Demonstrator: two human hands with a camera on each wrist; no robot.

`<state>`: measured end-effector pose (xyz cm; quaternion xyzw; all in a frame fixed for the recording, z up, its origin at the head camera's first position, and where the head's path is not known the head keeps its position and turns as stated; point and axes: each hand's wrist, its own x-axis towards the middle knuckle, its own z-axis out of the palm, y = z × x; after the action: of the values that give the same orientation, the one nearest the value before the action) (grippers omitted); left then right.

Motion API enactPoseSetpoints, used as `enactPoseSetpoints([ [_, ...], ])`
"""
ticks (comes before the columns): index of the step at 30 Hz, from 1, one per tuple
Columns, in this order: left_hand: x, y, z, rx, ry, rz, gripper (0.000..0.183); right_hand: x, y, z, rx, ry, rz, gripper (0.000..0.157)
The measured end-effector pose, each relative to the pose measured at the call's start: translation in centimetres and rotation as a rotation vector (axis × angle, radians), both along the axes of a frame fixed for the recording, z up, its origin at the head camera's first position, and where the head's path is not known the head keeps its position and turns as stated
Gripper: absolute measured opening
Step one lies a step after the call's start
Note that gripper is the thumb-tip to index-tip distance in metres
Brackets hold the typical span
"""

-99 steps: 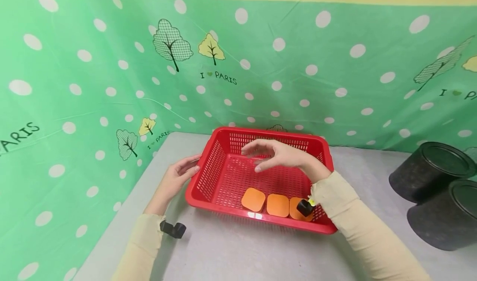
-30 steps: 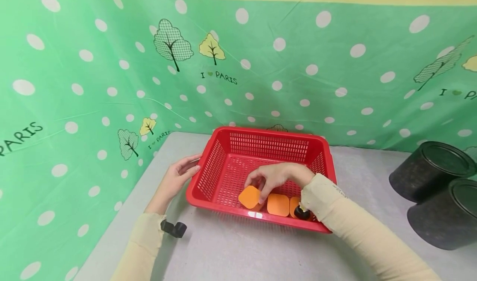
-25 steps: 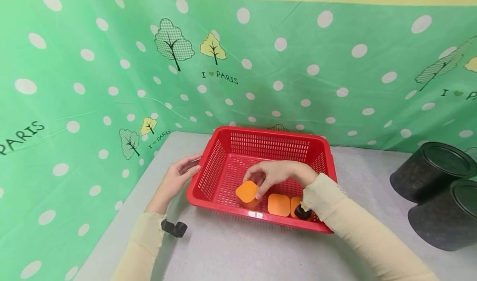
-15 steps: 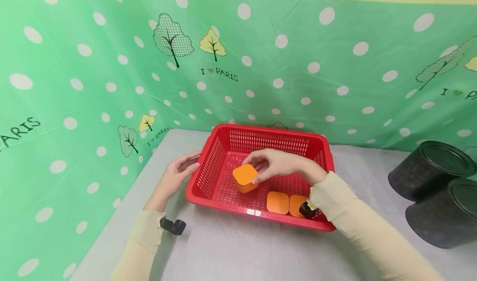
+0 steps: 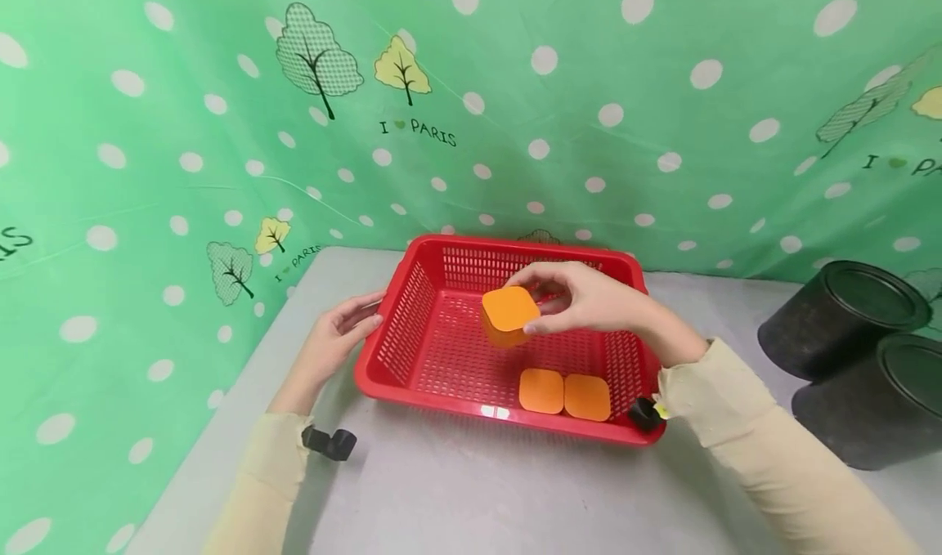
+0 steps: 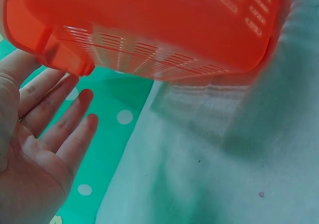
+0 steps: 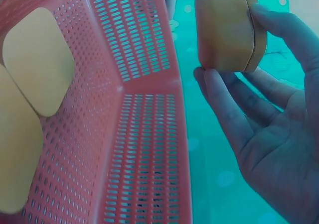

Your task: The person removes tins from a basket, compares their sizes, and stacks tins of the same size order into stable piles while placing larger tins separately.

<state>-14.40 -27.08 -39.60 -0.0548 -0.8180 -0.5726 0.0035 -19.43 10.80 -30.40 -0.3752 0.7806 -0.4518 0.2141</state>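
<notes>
While left grip [image 5: 329,346] rests loose-fingered against red basket [image 5: 441,403], right grip [image 5: 589,297]: pinching raised orange box [image 5: 511,308]; lifting step, apparently; next move likely calls for steadiness.

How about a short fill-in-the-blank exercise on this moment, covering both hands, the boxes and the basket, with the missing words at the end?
1. The right hand pinches a box that is ____ in colour.
2. In the head view, ____ other boxes show inside the basket.
3. The left hand touches the edge of the basket, which is ____ in colour.
4. In the head view, the black containers are to the ____ of the basket.

Missing words: orange; two; red; right.
</notes>
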Motion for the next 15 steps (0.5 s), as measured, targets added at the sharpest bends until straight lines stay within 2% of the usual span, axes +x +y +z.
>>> enactPoseSetpoints([
  [8,0.1,-0.2,0.3,-0.063,-0.017,0.021,0.052,1.3,2.2,0.7,-0.017,0.047,-0.067,0.047],
  [15,-0.1,0.2,0.2,-0.076,-0.028,0.024,0.052,2.8,4.5,0.3,-0.057,0.095,-0.097,0.046],
])
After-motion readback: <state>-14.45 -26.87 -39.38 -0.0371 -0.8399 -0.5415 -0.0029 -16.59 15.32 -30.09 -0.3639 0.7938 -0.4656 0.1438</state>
